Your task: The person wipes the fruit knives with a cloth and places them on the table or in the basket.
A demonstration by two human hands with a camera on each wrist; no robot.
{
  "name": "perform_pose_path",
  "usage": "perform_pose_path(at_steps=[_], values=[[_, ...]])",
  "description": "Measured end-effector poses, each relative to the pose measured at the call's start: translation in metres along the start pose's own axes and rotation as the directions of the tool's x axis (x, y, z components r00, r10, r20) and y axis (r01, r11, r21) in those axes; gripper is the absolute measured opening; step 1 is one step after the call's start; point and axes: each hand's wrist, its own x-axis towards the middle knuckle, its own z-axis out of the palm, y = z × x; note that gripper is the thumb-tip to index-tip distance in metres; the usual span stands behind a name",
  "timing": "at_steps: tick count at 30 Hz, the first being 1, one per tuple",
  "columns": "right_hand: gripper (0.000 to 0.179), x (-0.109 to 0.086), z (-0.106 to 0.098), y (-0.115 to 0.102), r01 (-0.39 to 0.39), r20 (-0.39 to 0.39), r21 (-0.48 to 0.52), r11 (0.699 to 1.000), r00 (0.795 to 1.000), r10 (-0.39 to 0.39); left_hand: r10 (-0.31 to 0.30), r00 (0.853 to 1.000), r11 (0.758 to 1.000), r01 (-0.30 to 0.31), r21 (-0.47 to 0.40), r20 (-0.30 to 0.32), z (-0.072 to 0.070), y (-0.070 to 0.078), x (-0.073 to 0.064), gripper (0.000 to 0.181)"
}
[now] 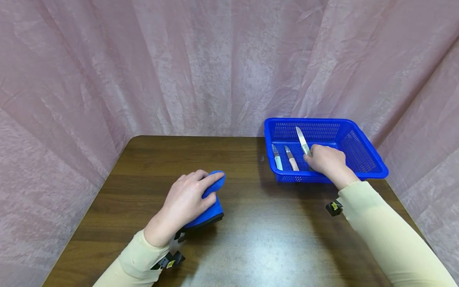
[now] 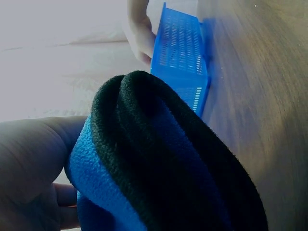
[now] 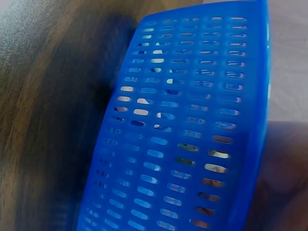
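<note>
My left hand (image 1: 184, 199) grips a folded blue cloth (image 1: 211, 211) with a black edge, held over the left-middle of the table. In the left wrist view the folds of the cloth (image 2: 103, 173) bulge out past the fingers. Over at the right, my right hand (image 1: 328, 159) reaches into a blue plastic basket (image 1: 308, 120) and holds a knife (image 1: 301, 137) by its pale handle. Its blade points away, toward the basket's back wall. The right wrist view shows mostly the basket's slotted side (image 3: 168, 120), with part of the hand beyond the rim.
Left of the held knife, a knife with a mint handle (image 1: 278, 162) and one with a pink handle (image 1: 293, 164) lie in the basket. The basket stands at the back right of a brown wooden table (image 1: 251, 239). Pink curtains (image 1: 215, 67) hang behind and beside it.
</note>
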Motion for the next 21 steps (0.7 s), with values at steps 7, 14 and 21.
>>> perform_pose_path(at_steps=[7, 14, 21], values=[[0.040, 0.007, 0.002, 0.000, -0.023, 0.105, -0.022, 0.999, 0.994, 0.026, 0.002, 1.000, 1.000, -0.002, -0.004, 0.001, 0.001, 0.001, 0.000, 0.056], [0.040, 0.017, 0.005, 0.002, -0.064, 0.200, -0.038, 0.997, 0.977, 0.070, 0.006, 1.000, 1.000, -0.006, -0.001, 0.003, 0.003, 0.002, 0.000, 0.055], [0.038, 0.023, 0.007, 0.003, -0.082, 0.271, -0.049, 0.995, 0.958, 0.092, 0.005, 1.000, 1.000, -0.005, -0.001, 0.011, 0.004, 0.002, 0.000, 0.055]])
